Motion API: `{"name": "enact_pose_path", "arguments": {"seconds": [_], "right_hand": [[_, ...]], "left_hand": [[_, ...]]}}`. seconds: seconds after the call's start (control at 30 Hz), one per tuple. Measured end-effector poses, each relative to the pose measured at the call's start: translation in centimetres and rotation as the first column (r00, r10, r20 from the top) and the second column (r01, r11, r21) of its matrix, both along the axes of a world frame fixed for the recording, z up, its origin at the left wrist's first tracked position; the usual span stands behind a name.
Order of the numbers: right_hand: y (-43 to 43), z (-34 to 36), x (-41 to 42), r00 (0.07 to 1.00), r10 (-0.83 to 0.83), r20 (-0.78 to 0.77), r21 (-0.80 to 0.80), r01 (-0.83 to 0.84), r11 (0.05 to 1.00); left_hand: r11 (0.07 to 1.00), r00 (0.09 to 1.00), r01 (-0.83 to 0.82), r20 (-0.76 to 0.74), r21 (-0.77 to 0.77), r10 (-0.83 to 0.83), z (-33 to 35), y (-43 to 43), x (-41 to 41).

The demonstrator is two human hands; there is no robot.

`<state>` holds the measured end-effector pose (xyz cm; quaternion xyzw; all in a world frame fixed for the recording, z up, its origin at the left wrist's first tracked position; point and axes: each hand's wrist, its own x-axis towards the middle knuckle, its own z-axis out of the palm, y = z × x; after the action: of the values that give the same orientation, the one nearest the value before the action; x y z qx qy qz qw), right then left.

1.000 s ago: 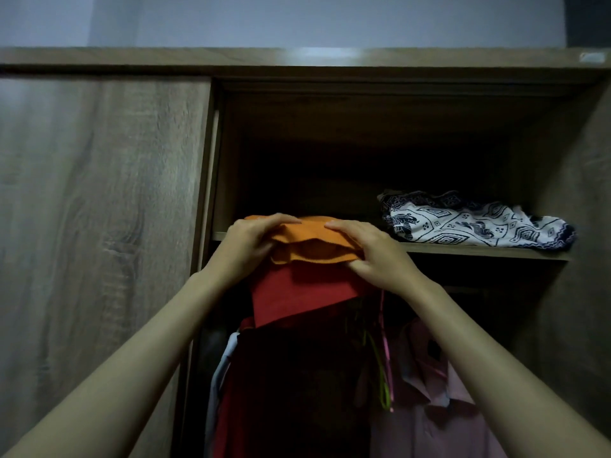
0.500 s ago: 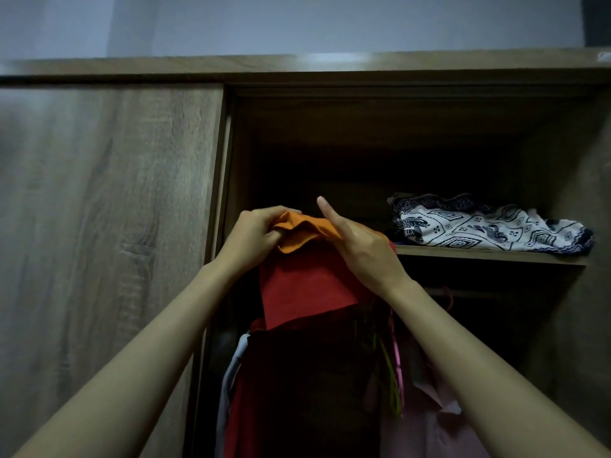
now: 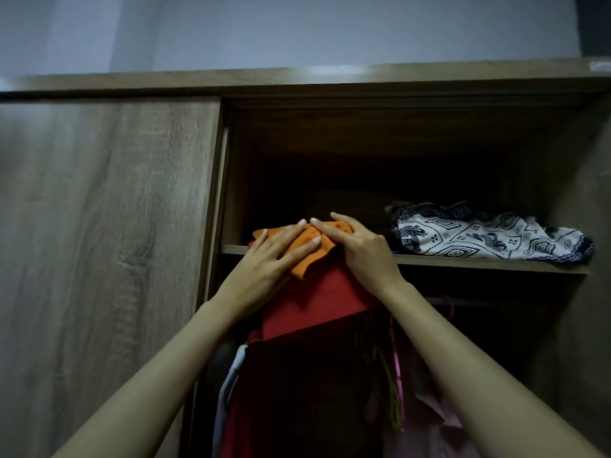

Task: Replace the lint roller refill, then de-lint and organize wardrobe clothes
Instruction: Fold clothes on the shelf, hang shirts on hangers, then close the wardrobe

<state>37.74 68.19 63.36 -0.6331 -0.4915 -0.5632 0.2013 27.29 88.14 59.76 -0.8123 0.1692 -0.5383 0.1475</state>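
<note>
In the head view, both arms reach up to the wardrobe shelf point(image 3: 463, 261), the board that splits the open compartment into an upper and a lower part. A folded orange garment point(image 3: 305, 264) lies on the shelf's left end, its near fold jutting out past the front edge. The left hand point(image 3: 274, 256) presses flat on top of it, fingers point(image 3: 291, 231) straight and spread apart, tips pointing into the shelf. The right hand point(image 3: 363, 249) rests on the garment's right end, its fingers also extended and slightly apart, lying on the cloth rather than curled round it. The fingertips of the two hands nearly meet over the orange fabric.

Under the orange piece, a red garment point(image 3: 314, 302) hangs down over the shelf's front edge, between the two wrists. On the shelf's right part, apart from the hands, sits a bundled white cloth with a dark blue print point(image 3: 479, 236).

Below the shelf the light is poor. What seem to be hanging clothes fill the space: dark red pieces in the middle, a white garment point(image 3: 231, 375) to their left, a pink shirt point(image 3: 439, 434) to their right, with thin pink and green hangers point(image 3: 396, 368) between. Left of the shelf stands the closed wood-grain wardrobe door point(image 3: 109, 226).
</note>
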Motion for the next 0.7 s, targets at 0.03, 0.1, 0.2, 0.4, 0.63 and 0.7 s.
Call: {"name": "enact_pose_path", "arguments": {"seconds": [0.03, 0.1, 0.2, 0.4, 0.63, 0.7], "right_hand": [[-0.1, 0.1, 0.0, 1.000, -0.002, -0.009, 0.000, 0.002, 1.000], [-0.3, 0.0, -0.2, 0.999, 0.025, -0.034, -0.021, -0.026, 0.999], [-1.0, -0.6, -0.6, 0.980, 0.119, -0.162, -0.044, -0.128, 0.991], [0.1, -1.0, -0.8, 0.976, 0.094, -0.195, 0.004, -0.095, 0.995], [1.2, -0.1, -0.2, 0.948, 0.249, -0.199, 0.168, -0.217, 0.962], [1.7, 0.4, -0.4, 0.932, 0.309, -0.188, 0.217, -0.267, 0.939]], "left_hand": [[1.000, 1.000, -0.010, -0.007, 0.007, 0.010, 0.0, 0.2, 0.1], [1.000, 0.999, -0.025, -0.027, 0.012, 0.025, -0.1, 0.5, 0.2], [1.000, 0.998, -0.020, -0.055, 0.008, 0.020, -0.3, 0.6, 0.1], [0.977, 0.989, 0.141, 0.067, -0.162, -0.131, -1.7, 0.7, -0.4], [0.863, 0.977, 0.199, 0.162, -0.464, -0.137, -3.1, -1.9, 0.0], [0.858, 0.983, 0.144, 0.173, -0.493, -0.065, -3.3, -2.5, 0.2]]}}
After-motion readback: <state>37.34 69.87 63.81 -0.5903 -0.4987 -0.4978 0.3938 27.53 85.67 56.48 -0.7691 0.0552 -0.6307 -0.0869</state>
